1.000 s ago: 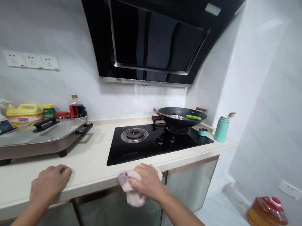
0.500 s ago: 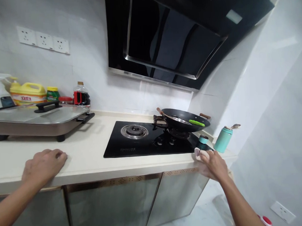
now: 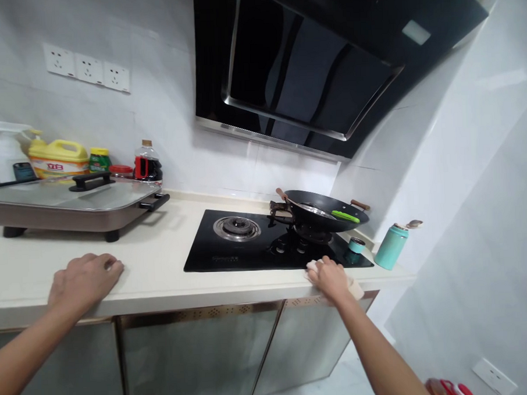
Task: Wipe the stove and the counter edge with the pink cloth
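Observation:
My right hand (image 3: pixel 331 278) is closed on a whitish cloth (image 3: pixel 355 288), pressed to the countertop (image 3: pixel 249 279) at the front edge of the black gas stove (image 3: pixel 222 254). Part of the cloth hangs out behind the hand. My left hand (image 3: pixel 84 279) rests on the counter at the left with its fingers curled; whether anything is under them is hidden. On the stove's right burner sits a black wok (image 3: pixel 323 217) with a green-handled utensil (image 3: pixel 345 216) in it. A turquoise cup-like lid (image 3: pixel 356 245) stands at the stove's right corner, beside a turquoise flask (image 3: pixel 391 247).
An electric griddle (image 3: pixel 63 221) with a glass lid stands behind my left hand. Bottles, among them a yellow detergent jug (image 3: pixel 61 157) and a dark sauce bottle (image 3: pixel 147 164), line the wall. The range hood (image 3: pixel 319 73) overhangs the stove. Glass-front cabinets (image 3: pixel 200 357) are below.
My right hand has slid left along the counter's front edge with the cloth, away from the flask. My left hand stays on the counter. The view has shifted slightly.

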Action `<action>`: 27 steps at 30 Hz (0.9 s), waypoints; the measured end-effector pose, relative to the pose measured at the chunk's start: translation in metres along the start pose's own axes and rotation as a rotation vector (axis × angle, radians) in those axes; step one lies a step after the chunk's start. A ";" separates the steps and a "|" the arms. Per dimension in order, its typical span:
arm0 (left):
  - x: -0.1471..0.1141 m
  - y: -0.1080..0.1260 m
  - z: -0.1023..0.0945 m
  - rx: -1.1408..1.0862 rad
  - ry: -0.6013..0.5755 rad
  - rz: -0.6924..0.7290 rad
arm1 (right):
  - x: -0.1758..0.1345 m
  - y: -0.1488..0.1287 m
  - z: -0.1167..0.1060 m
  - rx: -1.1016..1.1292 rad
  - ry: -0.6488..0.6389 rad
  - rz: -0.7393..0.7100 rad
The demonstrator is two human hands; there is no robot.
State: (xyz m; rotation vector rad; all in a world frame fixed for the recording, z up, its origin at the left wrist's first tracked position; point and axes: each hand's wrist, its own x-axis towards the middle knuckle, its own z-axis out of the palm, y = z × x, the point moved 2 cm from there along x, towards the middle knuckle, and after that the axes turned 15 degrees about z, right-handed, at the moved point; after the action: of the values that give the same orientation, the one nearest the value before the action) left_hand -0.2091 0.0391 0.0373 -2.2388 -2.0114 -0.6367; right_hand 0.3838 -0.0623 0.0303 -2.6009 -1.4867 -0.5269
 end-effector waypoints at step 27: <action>-0.017 0.006 0.001 0.096 0.147 -0.028 | -0.128 -0.348 -0.090 0.586 -0.189 -0.638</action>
State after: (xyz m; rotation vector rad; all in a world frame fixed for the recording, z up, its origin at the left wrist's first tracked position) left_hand -0.2036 0.0226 0.0316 -2.0506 -1.9616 -0.6708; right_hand 0.0059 -0.0087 0.0408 -1.7497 -2.1320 0.1259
